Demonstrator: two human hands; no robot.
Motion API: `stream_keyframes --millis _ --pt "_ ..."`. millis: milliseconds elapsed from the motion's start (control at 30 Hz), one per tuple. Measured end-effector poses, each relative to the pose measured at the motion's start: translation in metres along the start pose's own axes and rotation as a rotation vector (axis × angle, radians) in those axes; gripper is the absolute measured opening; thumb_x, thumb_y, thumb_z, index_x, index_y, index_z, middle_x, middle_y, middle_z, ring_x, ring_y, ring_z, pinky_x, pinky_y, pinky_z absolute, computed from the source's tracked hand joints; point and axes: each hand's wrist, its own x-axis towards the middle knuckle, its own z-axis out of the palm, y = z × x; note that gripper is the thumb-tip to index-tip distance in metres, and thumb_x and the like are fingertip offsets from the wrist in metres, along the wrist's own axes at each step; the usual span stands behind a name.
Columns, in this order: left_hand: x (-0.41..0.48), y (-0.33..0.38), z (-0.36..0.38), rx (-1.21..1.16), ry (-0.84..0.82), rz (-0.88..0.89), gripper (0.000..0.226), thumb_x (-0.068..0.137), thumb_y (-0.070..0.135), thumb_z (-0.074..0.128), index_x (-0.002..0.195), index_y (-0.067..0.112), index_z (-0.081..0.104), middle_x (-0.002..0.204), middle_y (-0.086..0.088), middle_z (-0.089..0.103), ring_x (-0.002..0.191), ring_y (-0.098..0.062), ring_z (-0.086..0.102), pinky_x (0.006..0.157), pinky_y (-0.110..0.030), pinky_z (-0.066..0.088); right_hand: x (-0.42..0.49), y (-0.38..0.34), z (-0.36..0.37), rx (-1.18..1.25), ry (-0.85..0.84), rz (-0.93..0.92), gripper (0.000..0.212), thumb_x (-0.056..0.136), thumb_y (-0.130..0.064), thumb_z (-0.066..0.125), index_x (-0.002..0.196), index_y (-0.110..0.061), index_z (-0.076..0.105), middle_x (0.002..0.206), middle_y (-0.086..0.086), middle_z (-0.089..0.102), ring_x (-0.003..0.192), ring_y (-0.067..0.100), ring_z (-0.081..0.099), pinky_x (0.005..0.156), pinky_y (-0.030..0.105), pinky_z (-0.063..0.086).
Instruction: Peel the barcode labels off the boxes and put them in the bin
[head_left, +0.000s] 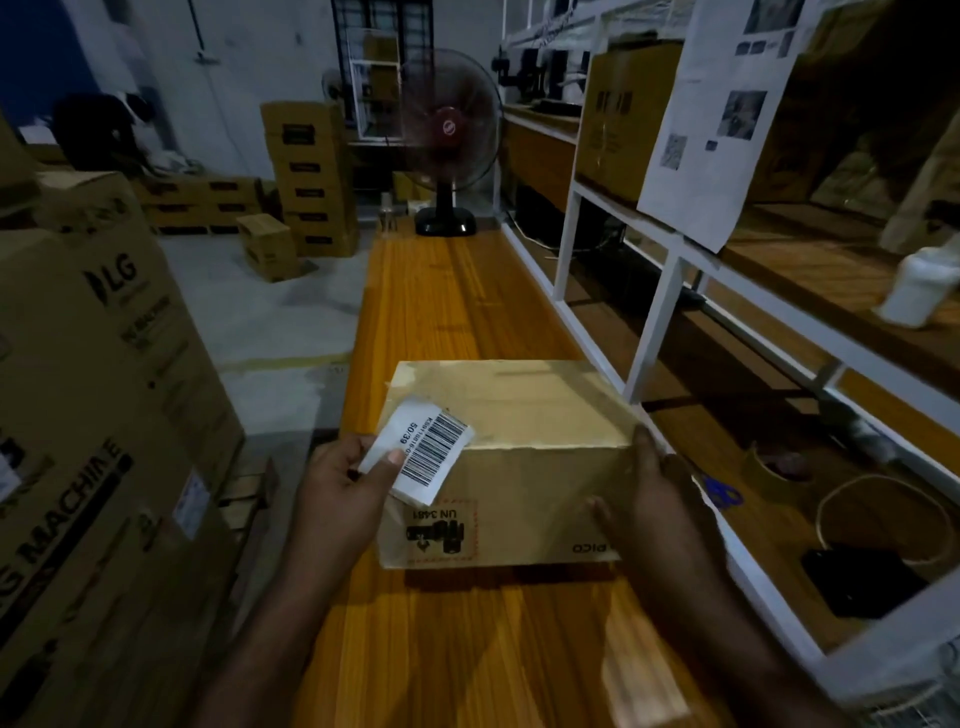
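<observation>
Pretty dim storeroom, grey floor (270, 322). Long wooden table (457, 301) with a desk fan (448, 130) at its far end, white shelving rack (566, 244) alongside.

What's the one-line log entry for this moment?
left hand: pinches barcode label | right hand: holds box on table | bin: not in view
</observation>
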Motion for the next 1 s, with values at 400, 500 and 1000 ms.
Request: stream_keyframes --millis 400,500,1000 --pt "0.002 -0.042 0.005 0.302 -0.013 0.083 0.034 0.088 0.039 0.067 0.121 0.028 0.067 0.117 0.000 0.064 0.098 -0.014 0.065 0.066 -0.025 0.058 -0.017 -0.033 0.050 -0.316 0.176 -0.314 0.034 0.077 -0.028 0.076 0.109 -0.025 0.066 0.106 0.004 0.063 0.098 0.028 0.056 0.080 0.047 0.048" --pt "0.016 -0.046 0.009 0.321 -0.034 0.111 0.026 0.089 0.041 0.065 0.113 0.031 0.069 0.105 -0.001 0.070 0.098 -0.021 0.067 0.068 -0.033 0.061 -0.006 -0.037 0.053 -0.267 0.186 -0.362 0.032 0.078 -0.019 0.075 0.109 -0.025 0.068 0.103 0.000 0.062 0.096 0.024 0.055 0.072 0.042 0.049" --pt "0.140 -0.031 0.077 0.515 0.068 0.059 0.037 0.098 0.030 0.057 0.129 0.013 0.061 0.124 -0.010 0.067 0.110 -0.027 0.062 0.067 -0.019 0.049 0.159 -0.049 0.090 -0.001 0.156 -0.472 0.014 0.071 0.007 0.072 0.073 -0.007 0.069 0.076 0.011 0.066 0.076 0.029 0.060 0.067 0.033 0.047"
